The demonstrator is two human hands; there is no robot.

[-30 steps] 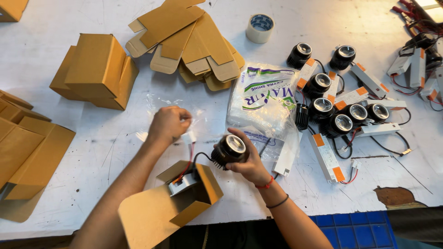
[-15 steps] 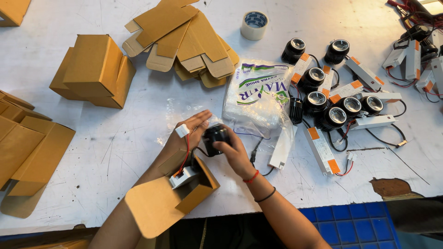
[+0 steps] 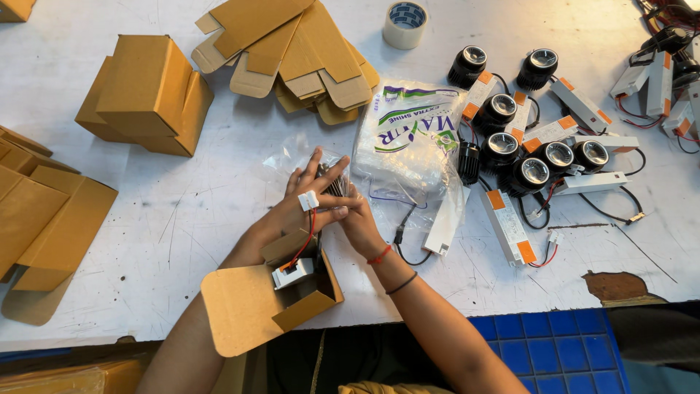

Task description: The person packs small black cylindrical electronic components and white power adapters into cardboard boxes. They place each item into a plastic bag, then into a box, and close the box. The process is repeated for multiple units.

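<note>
My left hand (image 3: 292, 208) and my right hand (image 3: 357, 215) are cupped together around a black round spotlight (image 3: 334, 182) that sits inside a clear plastic bag (image 3: 295, 155). A white connector (image 3: 308, 201) on red wires lies over my left fingers. The red wire (image 3: 306, 241) runs down to a white driver unit (image 3: 293, 273) resting in an open small cardboard box (image 3: 266, 303) at the table's near edge, below my hands.
A stack of clear bags in a printed pack (image 3: 408, 138) lies right of my hands. Several black spotlights (image 3: 536, 164) with white drivers (image 3: 507, 226) lie to the right. Flat cardboard blanks (image 3: 299, 51), a folded box (image 3: 146, 95) and a tape roll (image 3: 405, 23) lie further back.
The black spotlight went from open in my right hand into the clear bag, and both hands closed around it. The driver stays in the open box.
</note>
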